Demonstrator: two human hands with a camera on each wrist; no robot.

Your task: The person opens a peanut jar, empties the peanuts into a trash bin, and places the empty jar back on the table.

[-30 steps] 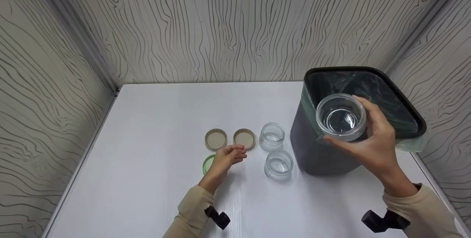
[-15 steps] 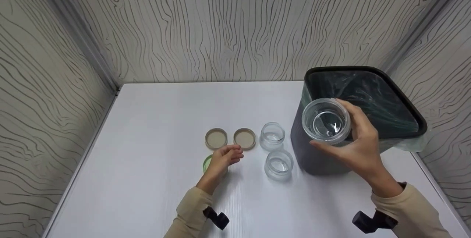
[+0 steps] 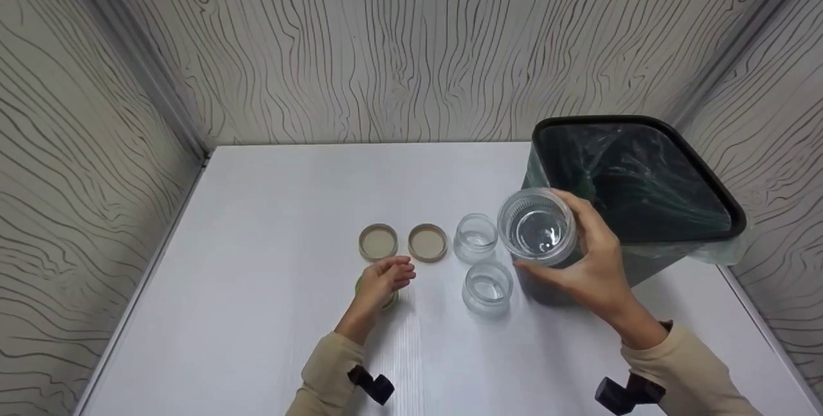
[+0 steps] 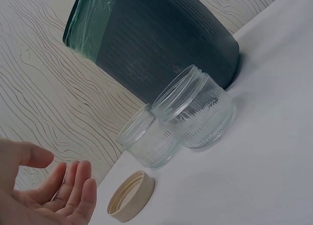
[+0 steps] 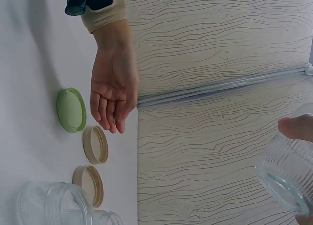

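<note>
My right hand (image 3: 588, 262) grips a clear ribbed glass jar (image 3: 539, 233) by its side and holds it in the air, just left of the dark bin (image 3: 701, 175). The held jar (image 5: 287, 172) is tilted, mouth towards the head camera. Two more lidless jars stand on the white table: one farther (image 3: 476, 236) and one nearer (image 3: 487, 285). My left hand (image 3: 386, 276) hovers with relaxed fingers over a green lid (image 5: 71, 109), touching nothing. Two tan lids lie beyond it, a left one (image 3: 378, 242) and a right one (image 3: 427, 242).
The bin, lined with a green bag (image 4: 90, 24), stands at the table's right side, close behind the two jars (image 4: 195, 110). Patterned walls (image 3: 411, 43) close the table in at the back and on both sides. Table edge (image 3: 141, 281) runs along the left.
My right hand has carried the jar from over the bin's mouth leftward and down, to beside the standing jars. My left hand drifted slightly back over the green lid.
</note>
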